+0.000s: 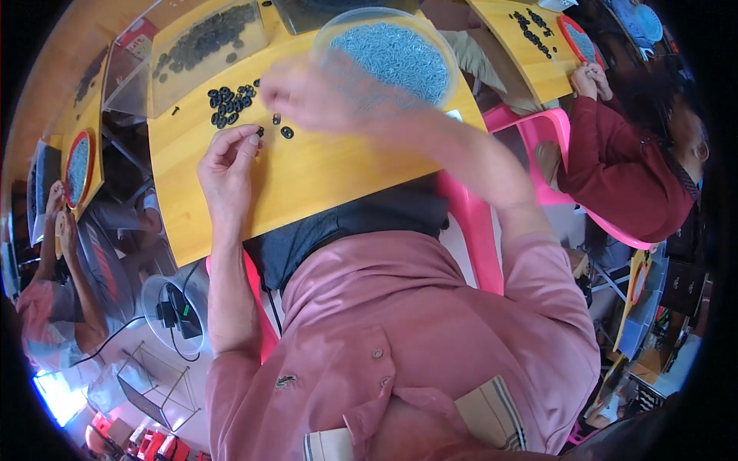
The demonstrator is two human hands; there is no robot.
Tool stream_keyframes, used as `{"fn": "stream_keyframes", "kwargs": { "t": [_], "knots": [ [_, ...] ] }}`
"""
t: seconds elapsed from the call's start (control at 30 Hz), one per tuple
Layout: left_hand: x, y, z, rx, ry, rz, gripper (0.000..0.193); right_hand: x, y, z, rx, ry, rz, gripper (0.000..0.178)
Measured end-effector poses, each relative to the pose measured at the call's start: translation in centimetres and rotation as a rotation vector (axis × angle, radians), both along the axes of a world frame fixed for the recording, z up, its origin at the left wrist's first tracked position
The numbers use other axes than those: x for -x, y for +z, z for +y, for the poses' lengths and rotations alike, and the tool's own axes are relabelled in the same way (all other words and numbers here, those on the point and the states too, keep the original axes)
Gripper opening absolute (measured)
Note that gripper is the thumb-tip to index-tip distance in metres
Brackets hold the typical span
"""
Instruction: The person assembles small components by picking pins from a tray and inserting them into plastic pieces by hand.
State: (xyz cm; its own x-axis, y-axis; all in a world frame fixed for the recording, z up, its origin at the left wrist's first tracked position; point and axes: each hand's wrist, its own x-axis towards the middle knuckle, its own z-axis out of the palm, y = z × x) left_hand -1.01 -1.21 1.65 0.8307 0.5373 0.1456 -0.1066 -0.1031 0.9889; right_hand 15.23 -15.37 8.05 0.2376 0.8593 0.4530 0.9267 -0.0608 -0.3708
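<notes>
We're sitting at a yellow wooden tabletop (323,173), both hands up over it. Our left hand (229,154) is pinching a small black ring-shaped washer (260,131) between thumb & forefinger, other fingers curled in, just near of the loose pile of black washers (229,101) lying at the far left of the board. Two more single black rings (282,127) are lying apart from the pile, right beside that pinch. Our right hand (307,96) is blurring w/ motion, hovering btwn the pile and the clear round plastic bowl of small grey metal pieces (396,55) at the far right; can't tell if its fingers are holding anything or how they're set.

Progress, as we're judging it: work looks mid-run. Bowl is looking close to full of grey pieces, the loose pile has a fair no. of rings left, and the clear square plastic tub of dark rings (206,48) far left is holding plenty more stock. No finished stack is showing, so amt done can't be read. Other people's hands are working at similar boards left & right.
</notes>
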Motion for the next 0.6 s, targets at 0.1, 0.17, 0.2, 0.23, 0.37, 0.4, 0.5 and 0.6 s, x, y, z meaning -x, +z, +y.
{"fn": "stream_keyframes", "kwargs": {
  "t": [0.1,0.17,0.2,0.23,0.37,0.4,0.5,0.6],
  "knots": [
    [0.5,0.5,-0.1,0.044,0.024,0.019,0.013,-4.0,2.5,-1.5,-0.057,-0.121,-0.049,0.012],
    [0.5,1.0,-0.1,0.038,0.044,0.033,0.013,-6.2,3.3,-3.6,0.048,-0.156,-0.056,0.012],
    [0.5,1.1,0.0,0.012,0.034,0.031,0.013,-6.9,3.9,-4.7,0.157,-0.208,-0.075,0.013],
    [0.6,1.1,0.0,-0.012,0.028,0.030,0.012,-7.4,4.0,-5.6,0.161,-0.205,-0.080,0.013],
    [0.6,1.3,0.0,0.040,0.039,0.020,0.012,-7.8,3.0,-8.2,0.335,-0.330,0.008,0.017],
    [0.6,1.2,0.0,0.057,0.036,0.012,0.011,-7.4,2.6,-8.6,0.358,-0.356,0.062,0.019],
    [0.5,1.1,0.0,0.077,0.034,0.012,0.011,-6.6,0.7,-9.1,0.245,-0.293,0.037,0.021],
    [0.3,1.0,0.1,0.088,0.039,0.032,0.012,-6.4,-0.5,-8.9,0.237,-0.266,0.048,0.021]
  ]
}}
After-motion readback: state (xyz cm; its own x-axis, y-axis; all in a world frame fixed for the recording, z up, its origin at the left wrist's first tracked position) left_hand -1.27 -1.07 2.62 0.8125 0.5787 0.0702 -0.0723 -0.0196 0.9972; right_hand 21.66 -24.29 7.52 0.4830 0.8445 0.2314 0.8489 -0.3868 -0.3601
